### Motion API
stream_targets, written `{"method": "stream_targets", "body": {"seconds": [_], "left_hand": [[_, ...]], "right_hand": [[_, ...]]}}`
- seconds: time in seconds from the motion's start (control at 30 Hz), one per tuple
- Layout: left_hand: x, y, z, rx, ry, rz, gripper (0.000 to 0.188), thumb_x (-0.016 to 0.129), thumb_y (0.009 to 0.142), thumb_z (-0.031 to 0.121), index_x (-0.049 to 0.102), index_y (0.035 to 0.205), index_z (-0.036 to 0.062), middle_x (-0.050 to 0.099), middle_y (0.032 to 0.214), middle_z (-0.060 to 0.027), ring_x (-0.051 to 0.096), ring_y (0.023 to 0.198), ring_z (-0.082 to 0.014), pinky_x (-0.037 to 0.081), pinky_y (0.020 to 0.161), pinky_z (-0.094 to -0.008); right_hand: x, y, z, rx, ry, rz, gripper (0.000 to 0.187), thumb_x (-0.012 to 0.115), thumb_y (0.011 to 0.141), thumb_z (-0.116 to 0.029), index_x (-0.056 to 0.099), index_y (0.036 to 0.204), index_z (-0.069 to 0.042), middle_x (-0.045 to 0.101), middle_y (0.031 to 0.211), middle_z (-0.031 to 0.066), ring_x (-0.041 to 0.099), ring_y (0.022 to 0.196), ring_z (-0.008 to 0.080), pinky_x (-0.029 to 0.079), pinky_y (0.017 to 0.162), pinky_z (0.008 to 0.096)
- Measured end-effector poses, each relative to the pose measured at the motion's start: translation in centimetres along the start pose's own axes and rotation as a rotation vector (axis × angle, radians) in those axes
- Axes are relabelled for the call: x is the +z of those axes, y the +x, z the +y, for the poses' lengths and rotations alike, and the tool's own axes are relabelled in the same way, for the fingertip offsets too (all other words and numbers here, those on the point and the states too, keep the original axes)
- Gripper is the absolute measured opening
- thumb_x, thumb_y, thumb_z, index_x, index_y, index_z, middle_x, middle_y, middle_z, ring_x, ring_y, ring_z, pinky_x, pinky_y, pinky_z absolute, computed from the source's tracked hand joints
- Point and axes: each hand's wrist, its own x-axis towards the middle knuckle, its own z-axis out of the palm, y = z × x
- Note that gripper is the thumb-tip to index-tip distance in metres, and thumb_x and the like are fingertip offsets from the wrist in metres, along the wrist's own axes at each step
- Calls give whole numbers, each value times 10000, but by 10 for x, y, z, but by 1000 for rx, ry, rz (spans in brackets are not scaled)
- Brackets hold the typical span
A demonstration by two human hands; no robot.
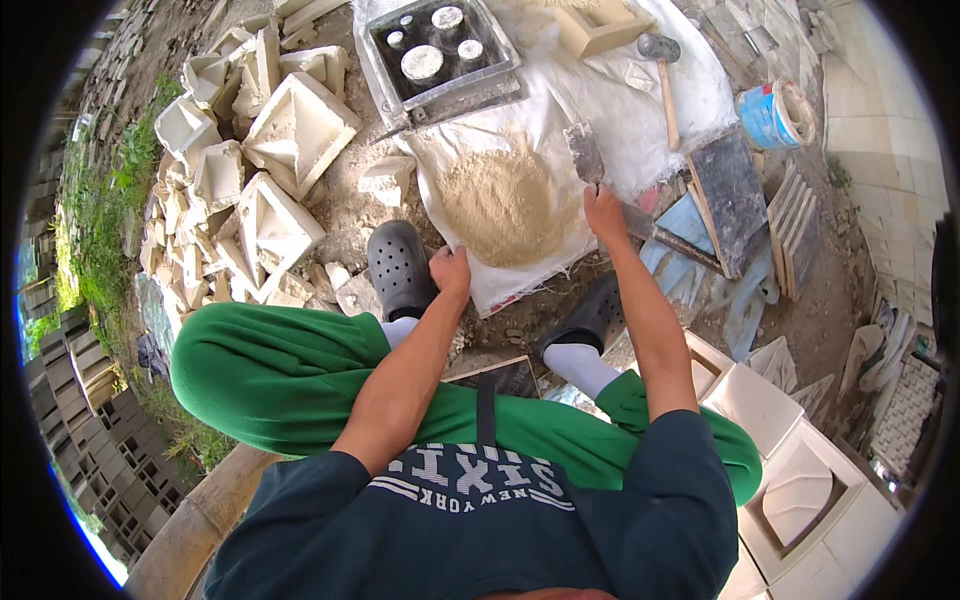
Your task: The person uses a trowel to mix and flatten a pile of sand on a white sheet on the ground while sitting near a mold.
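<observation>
My right hand (604, 216) is closed round the handle of a flat trowel (584, 152), its grimy blade pointing away from me. The blade lies over a white woven sheet (640, 120), right of a heap of tan powder (503, 203). At the sheet's near left edge, my left hand (450, 271) is closed and appears to pinch the material. Beyond the powder sits a dark rectangular mould box (462, 88) with several round, pale-topped posts (422, 64) in it.
Broken cream moulded blocks (302, 133) pile up on the left. A rubber mallet (667, 90) and a tan frame (600, 27) lie on the sheet's far right. A blue bucket (775, 114), dark board (730, 200) and slatted wood (792, 230) stand right; cream blocks (755, 405) sit near right.
</observation>
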Motion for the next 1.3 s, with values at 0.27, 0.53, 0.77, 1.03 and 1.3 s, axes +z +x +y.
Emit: {"method": "stream_targets", "body": {"seconds": [0.27, 0.53, 0.77, 1.03, 1.3], "left_hand": [[-1, -17, 27, -15, 28, 5, 248, 627, 843, 121, 680, 996, -67, 702, 843, -122, 642, 721, -161, 487, 671, -314], [-1, -21, 34, -4, -26, -20, 259, 626, 835, 143, 691, 1006, -42, 707, 847, -125, 650, 744, -181, 489, 699, -326], [-5, -16, 25, 30, -39, 10, 255, 632, 825, 153, 697, 980, -38, 704, 833, -127, 644, 735, -178, 485, 701, -335], [-4, -24, 36, -18, 27, 14, 271, 628, 824, 155, 699, 1019, -20, 713, 859, -121, 659, 761, -180, 494, 725, -327], [-3, -26, 38, -34, -13, -18, 284, 631, 830, 166, 699, 1041, -10, 714, 898, -131, 668, 809, -194, 496, 742, -336]], "right_hand": [[2, -8, -14, -96, -97, -206, 408, 478, 899, -361, 573, 948, 33, 621, 880, 329, 605, 868, 487, 462, 787, 545], [19, -13, -28, 98, 48, -341, 477, 449, 915, -404, 589, 1024, 38, 632, 884, 318, 615, 870, 470, 471, 820, 524], [17, -70, -73, -185, -110, -212, 457, 439, 951, -428, 533, 987, 18, 641, 793, 267, 634, 767, 442, 490, 706, 544], [35, -82, -83, -72, -70, -42, 428, 435, 962, -415, 503, 1011, 5, 650, 798, 258, 634, 760, 443, 498, 693, 541], [32, -95, -86, -23, -183, -262, 428, 438, 965, -391, 516, 1014, 28, 634, 814, 301, 615, 789, 476, 484, 699, 536]]}}
